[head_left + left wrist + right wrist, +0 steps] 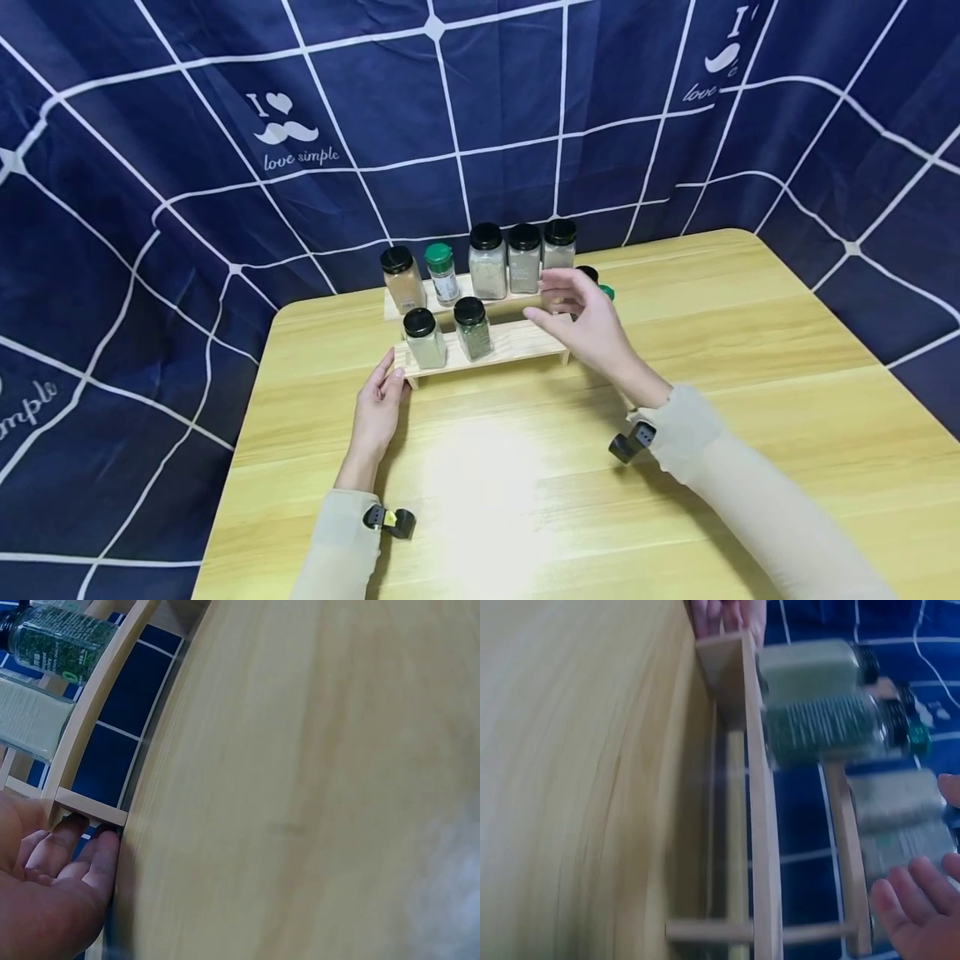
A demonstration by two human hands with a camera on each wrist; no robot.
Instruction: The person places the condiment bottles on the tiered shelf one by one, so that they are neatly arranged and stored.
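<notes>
A two-tier wooden spice rack (517, 340) stands on the table, seen edge-on in both wrist views. My left hand (378, 410) grips its left end, fingertips (103, 859) tucked against the end support. On the lower tier are a pale-powder jar (427, 346) and a green-herb jar (475, 335), both black-lidded. The upper tier bears a tan-powder jar (405, 287), a green-capped shaker (444, 279) and black-lidded jars, including a grey one (524, 265). My right hand (588, 325) hovers by the rack's right end, thumb and fingers spread, holding nothing; it partly hides the rightmost upper jar (559, 246).
Beyond my right hand, a black lid (588, 272) and a green cap (607, 292) show, their containers mostly hidden. The rack stands toward the back of the wooden table (322, 333). A dark blue patterned cloth (510, 100) hangs behind and at both sides.
</notes>
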